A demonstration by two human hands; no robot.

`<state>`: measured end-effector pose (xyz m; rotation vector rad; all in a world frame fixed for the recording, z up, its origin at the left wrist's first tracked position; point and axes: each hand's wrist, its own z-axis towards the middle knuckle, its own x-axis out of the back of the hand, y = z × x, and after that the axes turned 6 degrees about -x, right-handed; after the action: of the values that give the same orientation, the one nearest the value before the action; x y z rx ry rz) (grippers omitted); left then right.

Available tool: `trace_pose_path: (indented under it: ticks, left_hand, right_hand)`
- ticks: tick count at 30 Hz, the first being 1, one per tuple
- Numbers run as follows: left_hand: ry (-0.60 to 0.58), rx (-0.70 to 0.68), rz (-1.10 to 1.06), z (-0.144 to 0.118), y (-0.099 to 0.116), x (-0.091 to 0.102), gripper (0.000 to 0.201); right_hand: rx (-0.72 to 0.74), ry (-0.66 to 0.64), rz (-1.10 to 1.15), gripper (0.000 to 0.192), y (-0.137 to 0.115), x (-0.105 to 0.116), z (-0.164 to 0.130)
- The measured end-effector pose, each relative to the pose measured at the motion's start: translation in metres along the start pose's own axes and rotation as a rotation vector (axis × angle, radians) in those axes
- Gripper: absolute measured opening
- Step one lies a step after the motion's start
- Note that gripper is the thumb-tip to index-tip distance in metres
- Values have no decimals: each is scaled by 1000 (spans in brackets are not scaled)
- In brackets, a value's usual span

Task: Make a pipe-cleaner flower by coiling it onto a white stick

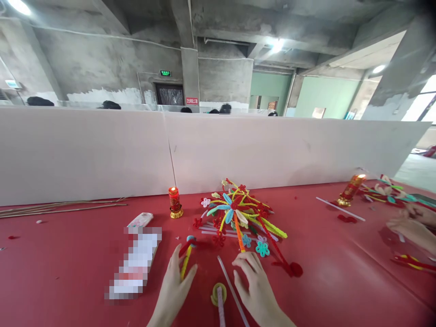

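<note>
My left hand [175, 286] lies on the red table [68, 263] and holds a yellow pipe-cleaner stem with a red and blue tip [186, 256] between thumb and fingers. My right hand [256, 284] rests on the table with its fingers curled, fingertips at the lower end of an orange stem [239, 238] from a heap of pipe-cleaner flowers [238, 211]. Between the hands lie a clear thin stick [231, 288] and a yellow-green coiled piece on a pink stem [219, 295].
A small red lit candle lamp [175, 202] stands left of the heap, a second one [350, 188] at the right. Another person's hands [413, 225] work at the right edge. A blurred object [134, 263], thin sticks [61, 207] and a white partition [204, 150] border the area.
</note>
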<state>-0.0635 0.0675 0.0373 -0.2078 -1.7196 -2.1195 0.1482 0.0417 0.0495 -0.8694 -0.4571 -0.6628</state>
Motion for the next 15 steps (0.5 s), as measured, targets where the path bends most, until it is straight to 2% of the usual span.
trace_pose_path:
  ticks: [3, 8, 12, 15]
  left_hand:
    - [14, -202, 237, -3, -6, -6, 56]
    - [28, -389, 440, -9, -9, -12, 46]
    - [92, -525, 584, -16, 2, -12, 42]
    - [70, -615, 666, -26, 17, -12, 38]
  right_hand:
    - [4, -73, -4, 19, 1, 0, 1]
    - [22, -270, -185, 12, -3, -6, -5]
    - [-18, -313, -269, 21, -1, -10, -11]
    - [-52, -335, -330, 21, 2, -10, -13]
